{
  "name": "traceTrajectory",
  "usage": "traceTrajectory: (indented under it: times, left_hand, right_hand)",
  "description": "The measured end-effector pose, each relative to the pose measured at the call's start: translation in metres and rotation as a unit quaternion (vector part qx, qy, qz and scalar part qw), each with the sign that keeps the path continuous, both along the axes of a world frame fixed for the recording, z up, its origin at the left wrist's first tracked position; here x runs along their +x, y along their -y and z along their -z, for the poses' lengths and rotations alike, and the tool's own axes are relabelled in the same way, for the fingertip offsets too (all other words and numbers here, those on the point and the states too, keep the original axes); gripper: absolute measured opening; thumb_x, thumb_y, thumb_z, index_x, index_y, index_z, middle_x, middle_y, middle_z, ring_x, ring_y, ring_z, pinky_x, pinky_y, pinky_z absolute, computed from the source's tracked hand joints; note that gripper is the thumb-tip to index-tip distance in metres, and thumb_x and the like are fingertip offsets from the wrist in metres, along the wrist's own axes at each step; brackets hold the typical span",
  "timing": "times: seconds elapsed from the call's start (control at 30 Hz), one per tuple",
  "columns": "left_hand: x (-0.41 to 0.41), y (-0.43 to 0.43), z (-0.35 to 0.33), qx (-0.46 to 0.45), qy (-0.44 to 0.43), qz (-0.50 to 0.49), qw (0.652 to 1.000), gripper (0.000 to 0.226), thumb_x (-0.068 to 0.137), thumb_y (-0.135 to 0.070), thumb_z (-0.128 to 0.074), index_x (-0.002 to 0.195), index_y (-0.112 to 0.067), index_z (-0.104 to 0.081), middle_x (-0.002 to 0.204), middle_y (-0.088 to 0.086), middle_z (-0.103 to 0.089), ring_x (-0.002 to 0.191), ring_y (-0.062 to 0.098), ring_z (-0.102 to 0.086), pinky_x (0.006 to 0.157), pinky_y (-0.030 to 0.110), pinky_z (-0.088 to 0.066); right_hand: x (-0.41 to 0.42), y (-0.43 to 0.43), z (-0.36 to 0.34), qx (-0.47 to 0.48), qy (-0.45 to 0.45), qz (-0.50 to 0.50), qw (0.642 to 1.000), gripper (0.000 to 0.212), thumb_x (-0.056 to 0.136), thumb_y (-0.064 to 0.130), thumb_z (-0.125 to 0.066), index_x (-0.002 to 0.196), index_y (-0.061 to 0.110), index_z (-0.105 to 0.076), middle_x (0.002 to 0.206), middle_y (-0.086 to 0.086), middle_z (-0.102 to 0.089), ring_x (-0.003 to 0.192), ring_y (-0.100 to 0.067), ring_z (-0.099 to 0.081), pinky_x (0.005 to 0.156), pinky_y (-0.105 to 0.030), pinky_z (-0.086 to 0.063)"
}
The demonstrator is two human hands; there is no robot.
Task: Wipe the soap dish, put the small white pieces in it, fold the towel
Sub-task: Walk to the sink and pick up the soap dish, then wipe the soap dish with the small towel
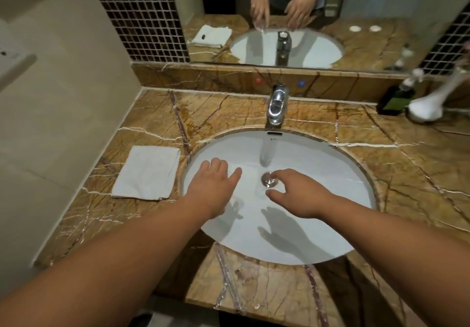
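Observation:
My left hand (216, 183) hovers palm down over the white sink basin (330, 174), fingers spread. In the mirror a clear glassy shape (261, 25), perhaps the soap dish, shows at that hand's fingertips; seen directly, I cannot make it out. My right hand (301, 194) is over the drain plug (269, 179), thumb and forefinger apart with nothing visible between them. A folded white towel (147, 172) lies on the counter left of the basin. Two small white round pieces (364, 28) appear only in the mirror reflection.
Water runs from the chrome faucet (276, 105) into the basin. A dark green bottle (396, 99) and a white vase-like object (427, 106) stand at the counter's back right. A wall borders the brown marble counter (407, 174) on the left, the mirror behind.

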State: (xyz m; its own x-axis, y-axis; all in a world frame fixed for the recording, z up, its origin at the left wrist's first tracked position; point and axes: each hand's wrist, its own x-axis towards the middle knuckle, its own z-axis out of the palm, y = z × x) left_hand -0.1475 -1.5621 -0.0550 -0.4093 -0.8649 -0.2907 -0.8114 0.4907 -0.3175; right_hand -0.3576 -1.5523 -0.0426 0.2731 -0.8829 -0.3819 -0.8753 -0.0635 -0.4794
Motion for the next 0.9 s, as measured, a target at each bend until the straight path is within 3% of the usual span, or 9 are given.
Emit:
traceTrajectory:
  times: [0.1, 0.2, 0.3, 0.4, 0.57, 0.7, 0.83, 0.9]
  left_hand:
    - [-0.015, 0.000, 0.001, -0.017, 0.059, 0.016, 0.998, 0.083, 0.074, -0.019, -0.069, 0.141, -0.012, -0.022, 0.123, 0.023, -0.040, 0.110, 0.038, -0.033, 0.086, 0.044, -0.031]
    - [-0.022, 0.001, 0.002, -0.018, 0.062, 0.029, 0.998, 0.082, 0.075, -0.021, -0.069, 0.142, -0.011, -0.021, 0.128, 0.023, -0.039, 0.114, 0.039, -0.032, 0.089, 0.045, -0.031]
    - [-0.022, 0.002, 0.001, 0.013, -0.003, -0.014, 1.000, 0.093, 0.075, -0.037, -0.070, 0.146, -0.017, -0.013, 0.129, 0.019, -0.039, 0.115, 0.036, -0.033, 0.091, 0.045, -0.030]
    - [-0.013, 0.001, -0.002, 0.074, -0.137, -0.126, 0.980, 0.105, 0.072, -0.058, -0.066, 0.150, -0.026, -0.002, 0.135, 0.015, -0.039, 0.120, 0.036, -0.033, 0.095, 0.047, -0.030]
    - [0.008, -0.011, -0.008, 0.122, -0.311, -0.216, 0.917, 0.107, 0.070, -0.060, -0.068, 0.150, -0.035, -0.001, 0.147, 0.008, -0.033, 0.133, 0.031, -0.025, 0.101, 0.047, -0.029]
    - [0.024, -0.012, -0.009, 0.111, -0.329, -0.215, 0.913, 0.107, 0.069, -0.061, -0.068, 0.150, -0.035, -0.004, 0.148, 0.006, -0.032, 0.135, 0.029, -0.024, 0.105, 0.046, -0.027]
    - [0.044, -0.004, -0.007, 0.116, -0.348, -0.205, 0.907, 0.109, 0.063, -0.073, -0.060, 0.150, -0.033, -0.008, 0.149, 0.006, -0.031, 0.137, 0.028, -0.023, 0.106, 0.049, -0.027]
    - [0.060, 0.001, -0.004, 0.133, -0.360, -0.193, 0.903, 0.109, 0.061, -0.082, -0.053, 0.150, -0.035, -0.010, 0.151, 0.005, -0.030, 0.138, 0.028, -0.023, 0.107, 0.050, -0.026]
  right_hand:
    - [-0.009, 0.002, 0.002, -0.008, 0.006, 0.008, 1.000, 0.050, 0.089, 0.046, -0.052, 0.131, 0.020, -0.051, 0.135, -0.006, -0.053, 0.117, -0.025, -0.053, 0.093, -0.037, -0.043]
    - [-0.012, 0.005, 0.005, -0.006, 0.015, 0.009, 1.000, 0.050, 0.089, 0.046, -0.051, 0.132, 0.019, -0.051, 0.133, -0.006, -0.054, 0.114, -0.025, -0.054, 0.091, -0.036, -0.044]
    - [-0.009, 0.011, 0.009, 0.009, 0.040, 0.022, 0.999, 0.052, 0.089, 0.044, -0.051, 0.134, 0.018, -0.050, 0.134, -0.004, -0.055, 0.115, -0.023, -0.054, 0.088, -0.033, -0.042]
    - [-0.001, 0.018, 0.015, 0.048, 0.101, 0.077, 0.991, 0.048, 0.088, 0.041, -0.054, 0.131, 0.017, -0.053, 0.130, -0.004, -0.058, 0.111, -0.021, -0.057, 0.088, -0.033, -0.044]
    - [0.024, 0.027, 0.017, 0.194, 0.276, 0.159, 0.928, 0.027, 0.086, 0.028, -0.058, 0.104, 0.008, -0.060, 0.108, -0.009, -0.063, 0.084, -0.023, -0.070, 0.076, -0.037, -0.058]
    - [0.058, 0.029, 0.013, 0.265, 0.348, 0.192, 0.878, 0.015, 0.089, 0.009, -0.051, 0.104, 0.006, -0.055, 0.094, -0.018, -0.062, 0.071, -0.025, -0.070, 0.070, -0.035, -0.060]
    - [0.086, 0.031, 0.015, 0.288, 0.383, 0.225, 0.849, 0.014, 0.087, -0.002, -0.046, 0.097, 0.008, -0.051, 0.065, -0.012, -0.060, 0.055, -0.023, -0.062, 0.058, -0.031, -0.056]
    - [0.096, 0.034, 0.017, 0.285, 0.389, 0.240, 0.843, 0.017, 0.087, -0.004, -0.046, 0.099, 0.006, -0.051, 0.068, -0.013, -0.059, 0.052, -0.021, -0.060, 0.053, -0.028, -0.054]
